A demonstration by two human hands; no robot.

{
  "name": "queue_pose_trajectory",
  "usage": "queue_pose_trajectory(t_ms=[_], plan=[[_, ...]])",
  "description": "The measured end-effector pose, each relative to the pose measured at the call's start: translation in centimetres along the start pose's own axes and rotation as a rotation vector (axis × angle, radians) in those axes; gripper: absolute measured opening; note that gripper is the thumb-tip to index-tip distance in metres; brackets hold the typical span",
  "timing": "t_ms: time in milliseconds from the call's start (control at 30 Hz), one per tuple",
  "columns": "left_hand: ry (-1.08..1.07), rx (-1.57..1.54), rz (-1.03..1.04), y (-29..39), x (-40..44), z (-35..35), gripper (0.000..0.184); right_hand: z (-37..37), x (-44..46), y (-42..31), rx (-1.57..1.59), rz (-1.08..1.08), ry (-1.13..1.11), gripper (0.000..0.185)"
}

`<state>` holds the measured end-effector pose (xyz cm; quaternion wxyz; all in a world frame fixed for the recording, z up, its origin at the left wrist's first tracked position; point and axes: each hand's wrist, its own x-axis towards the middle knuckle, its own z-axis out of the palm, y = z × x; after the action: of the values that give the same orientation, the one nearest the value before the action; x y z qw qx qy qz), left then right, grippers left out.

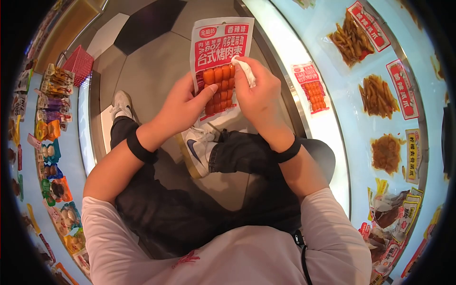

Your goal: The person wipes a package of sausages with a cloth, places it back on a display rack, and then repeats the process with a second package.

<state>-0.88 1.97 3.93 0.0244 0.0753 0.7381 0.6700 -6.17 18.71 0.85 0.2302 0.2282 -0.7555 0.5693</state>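
The left hand (182, 103) is clamped on the packet (221, 47); the right hand (260, 89) pinches a tissue (246, 71) at its edge.

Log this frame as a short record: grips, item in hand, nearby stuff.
left grip: holds left side of red-and-white plastic snack packet, thumb across its front
right grip: pinches crumpled white cloth or tissue at packet's right side
packet: printed front facing camera; rows of glossy orange-brown pieces visible
nearby right: similar red-and-white packet lying on bright white surface
upper left: pink plastic basket
unclear: whether right fingers also grasp the packet
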Motion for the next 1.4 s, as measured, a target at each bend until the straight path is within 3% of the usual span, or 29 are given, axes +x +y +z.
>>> queue_pose_trajectory(t_ms=[167, 400, 533, 733, 900, 1000, 1100, 1200, 1233, 1333, 1400], plan=[[-0.016, 0.044, -0.106, -0.6, -0.3, -0.3, 0.03, 0.5, -1.4, -2.1, 0.067, -0.185, -0.113, 0.026], [-0.013, -0.003, 0.011, -0.2, -0.1, 0.1, 0.031, 0.5, -0.5, -0.2, -0.019, 0.022, 0.011, 0.025], [-0.043, -0.01, -0.016, -1.5, -0.4, -0.2, 0.031, 0.8, -1.8, -2.3, 0.039, -0.145, -0.087, 0.023], [-0.007, 0.038, 0.029, -0.3, 0.0, 0.1, 0.031, -0.2, 0.2, 0.3, -0.017, -0.023, 0.057, 0.024], [-0.057, -0.008, 0.036, -0.6, -0.3, 0.1, 0.031, 0.5, -2.0, -2.2, 0.014, -0.164, -0.116, 0.034], [-0.039, 0.057, 0.032, -0.1, -0.1, -0.2, 0.031, 0.3, -0.8, -0.6, -0.011, -0.105, 0.017, 0.033], [-0.035, 0.023, 0.072, -0.3, 0.0, -0.5, 0.029, 0.2, -0.4, -0.1, 0.006, -0.115, 0.012, 0.034], [-0.16, 0.17, -0.103, 1.3, 0.0, -1.9, 0.029, 0.3, -1.7, -3.3, 0.037, -0.144, -0.132, 0.037], [-0.178, 0.136, 0.119, 1.1, 0.2, -1.7, 0.03, 0.5, -2.0, -3.6, 0.033, -0.188, -0.137, 0.036], [-0.152, 0.239, 0.194, 2.6, 0.4, -3.4, 0.032, -0.3, -1.1, -4.1, 0.041, -0.203, -0.067, 0.032], [-0.088, 0.289, 0.056, 5.3, -0.2, -5.6, 0.033, -1.8, 0.3, -5.0, 0.018, -0.239, 0.016, 0.028]])
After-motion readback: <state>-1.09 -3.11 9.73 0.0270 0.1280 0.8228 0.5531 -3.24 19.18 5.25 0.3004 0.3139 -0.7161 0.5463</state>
